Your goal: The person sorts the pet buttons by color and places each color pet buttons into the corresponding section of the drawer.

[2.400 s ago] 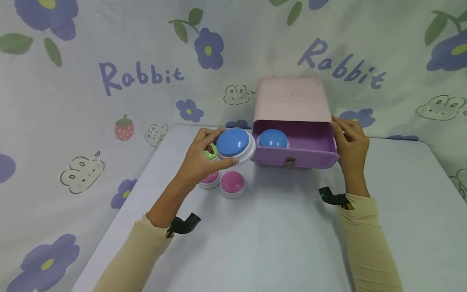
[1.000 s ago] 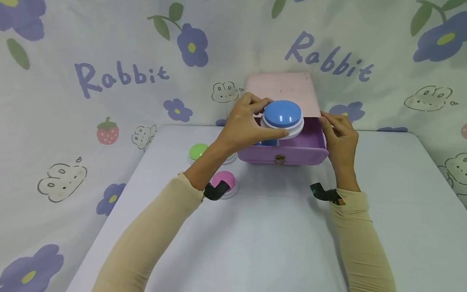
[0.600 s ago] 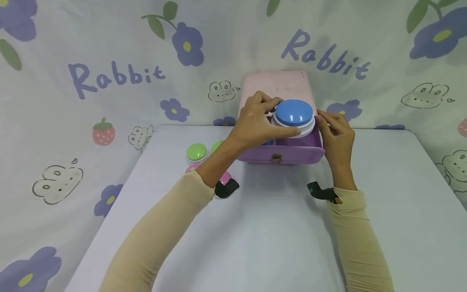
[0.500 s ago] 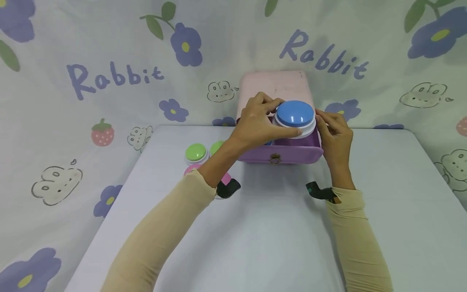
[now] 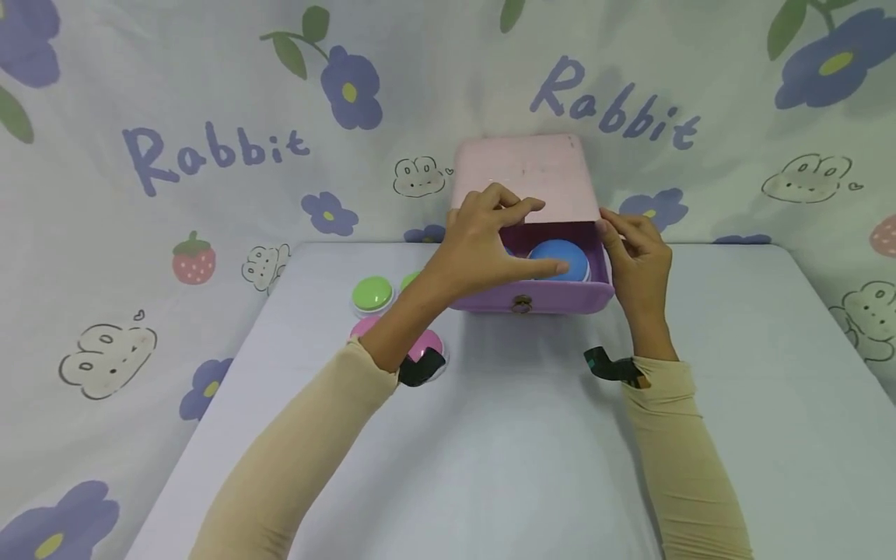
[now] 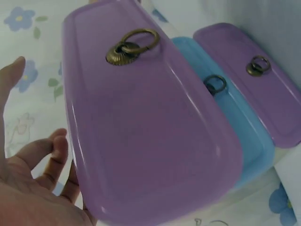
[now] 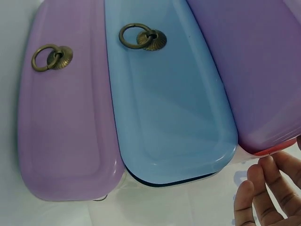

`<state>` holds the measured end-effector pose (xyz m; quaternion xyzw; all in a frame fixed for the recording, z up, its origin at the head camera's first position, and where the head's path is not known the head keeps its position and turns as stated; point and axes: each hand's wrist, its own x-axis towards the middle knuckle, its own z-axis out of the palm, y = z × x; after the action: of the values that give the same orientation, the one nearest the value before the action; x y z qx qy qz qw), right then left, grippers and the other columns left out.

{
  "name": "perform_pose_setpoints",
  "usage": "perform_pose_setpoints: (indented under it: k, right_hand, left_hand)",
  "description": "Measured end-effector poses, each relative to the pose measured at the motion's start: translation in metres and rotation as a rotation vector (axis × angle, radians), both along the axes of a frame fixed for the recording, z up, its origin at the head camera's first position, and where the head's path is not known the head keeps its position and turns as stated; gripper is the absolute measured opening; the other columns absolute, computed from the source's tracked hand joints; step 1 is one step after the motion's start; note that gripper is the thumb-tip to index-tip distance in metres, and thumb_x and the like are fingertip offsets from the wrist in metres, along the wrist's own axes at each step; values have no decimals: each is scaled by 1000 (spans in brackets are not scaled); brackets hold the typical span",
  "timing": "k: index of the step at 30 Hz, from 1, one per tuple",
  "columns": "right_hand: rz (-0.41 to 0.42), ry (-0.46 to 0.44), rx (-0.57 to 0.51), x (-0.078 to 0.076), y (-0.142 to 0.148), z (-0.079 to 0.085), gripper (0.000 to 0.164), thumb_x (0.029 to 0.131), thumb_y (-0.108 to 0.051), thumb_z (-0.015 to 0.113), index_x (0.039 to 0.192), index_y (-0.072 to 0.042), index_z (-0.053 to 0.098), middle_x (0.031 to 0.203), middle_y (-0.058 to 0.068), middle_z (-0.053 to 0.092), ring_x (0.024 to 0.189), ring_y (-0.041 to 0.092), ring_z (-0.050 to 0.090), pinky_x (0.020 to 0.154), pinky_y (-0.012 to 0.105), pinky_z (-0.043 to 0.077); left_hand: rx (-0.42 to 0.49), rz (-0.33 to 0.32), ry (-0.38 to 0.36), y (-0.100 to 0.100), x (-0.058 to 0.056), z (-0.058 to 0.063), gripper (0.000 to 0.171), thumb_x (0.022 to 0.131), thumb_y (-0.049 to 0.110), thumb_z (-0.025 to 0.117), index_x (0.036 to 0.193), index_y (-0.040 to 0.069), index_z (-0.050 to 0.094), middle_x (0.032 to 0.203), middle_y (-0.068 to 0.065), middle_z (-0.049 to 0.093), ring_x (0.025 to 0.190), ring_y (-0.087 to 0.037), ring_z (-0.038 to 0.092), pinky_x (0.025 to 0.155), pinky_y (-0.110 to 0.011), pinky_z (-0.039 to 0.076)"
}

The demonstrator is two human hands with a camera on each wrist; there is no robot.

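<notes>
Nearest is the bare white tabletop [image 5: 504, 467]; on it, partly hidden by the left forearm [image 5: 392, 341], sit 2 pink-topped discs [image 5: 428, 342] and, just beyond, 2 green-topped discs [image 5: 372, 293].

Next comes the purple drawer [image 5: 567, 299], pulled out at the top of the chest [image 5: 525, 175]. Its brass ring [image 5: 522, 304] looks the natural place to draw it by. The left wrist view shows a light-blue drawer front [image 6: 235, 117] and a second purple front [image 6: 273, 89] beneath.

The left hand [image 5: 479, 245] reaches over the drawer, thumb and fingers spread apart, with nothing between them. The thumb crosses in front of the blue-topped disc [image 5: 560, 251], which sits dome up in the drawer's right part; whether they touch, I cannot tell. A sliver of another blue dome [image 5: 509, 251] shows to its left.

The disc looks light, stiff and probably plastic; the glossy dome would likely be slippery and might press in, so its white rim seems the better hold, pinched from opposite sides.

The right hand [image 5: 638, 268] pinches the chest's front side edge, a sensible spot, since the extended drawer could make the chest front-heavy.

Behind hangs the printed cloth [image 5: 252, 62].
</notes>
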<state>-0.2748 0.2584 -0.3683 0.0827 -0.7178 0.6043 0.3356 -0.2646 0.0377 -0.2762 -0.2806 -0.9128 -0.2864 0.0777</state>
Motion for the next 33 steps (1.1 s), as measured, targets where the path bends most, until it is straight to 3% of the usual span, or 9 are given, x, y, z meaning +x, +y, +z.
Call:
perform_pose_setpoints:
  k: [8,11,18,21,26,29,33]
  right_hand:
    - [-11,-15,16,0,-1,-1,24,96,-4,66,118,6,69,101,-9,62,102,9,56,87,18,50]
    - [-7,-12,13,1,-1,-2,24,96,-3,66,118,6,69,102,-7,63,102,10,56,87,18,50]
    - [-11,2,6,1,-1,-1,24,96,-4,66,117,6,70,102,-5,65,103,11,57,84,18,50]
    - [-20,-2,13,1,-1,-2,24,96,-5,67,118,4,70,103,-5,65,104,11,56,85,17,50]
    - [-34,-10,25,3,-2,-2,25,97,-8,67,119,2,71,104,-7,65,103,11,56,84,17,49]
    - [-49,-22,37,4,-3,-1,25,97,-10,67,120,1,71,103,-11,64,102,9,56,83,17,48]
    - [-55,-28,42,5,-6,0,26,97,-10,66,120,1,70,102,-13,63,101,8,56,82,17,47]
  left_hand:
    - [110,20,-69,-33,9,-9,80,73,57,82,142,26,58,113,6,49,114,-9,40,97,-39,31]
    - [169,21,-56,-44,16,-15,76,74,52,84,141,24,60,113,6,50,115,-9,39,95,-37,33]
    - [355,-37,190,-55,43,-31,53,78,30,87,125,14,71,104,1,53,106,-14,46,93,-40,35]
    - [487,-32,233,-51,62,-45,41,79,20,86,116,9,74,100,-3,56,98,-16,51,84,-38,43]
    - [619,-18,169,-40,88,-80,27,82,13,82,107,8,76,91,-1,57,83,-20,54,71,-30,47]
    - [662,6,105,-35,92,-99,25,84,12,81,109,9,76,88,0,56,79,-18,53,67,-28,46]
    - [710,66,67,-32,88,-116,23,85,12,80,108,9,76,85,0,56,76,-15,52,65,-27,46]
